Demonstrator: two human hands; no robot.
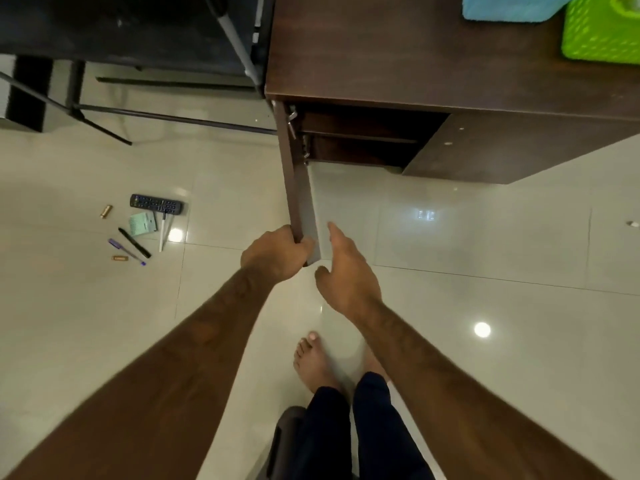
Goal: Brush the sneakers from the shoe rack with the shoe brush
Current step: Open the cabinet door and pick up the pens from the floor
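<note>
I see a shiny pale tile floor [485,237]. On its left side lie a black remote [156,204], a green paper pad [142,223], a black pen [134,242], a purple pen [126,251], a white pen [162,232] and a gold battery [106,211]. A bare foot [313,358] stands there too. On the brown cabinet [398,53] sit a green basket [602,29] and a blue thing [509,8].

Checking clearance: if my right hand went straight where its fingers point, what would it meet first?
The right hand would likely meet the inner face of the open cabinet door, gripped by the left hand; depth is unclear.
</note>
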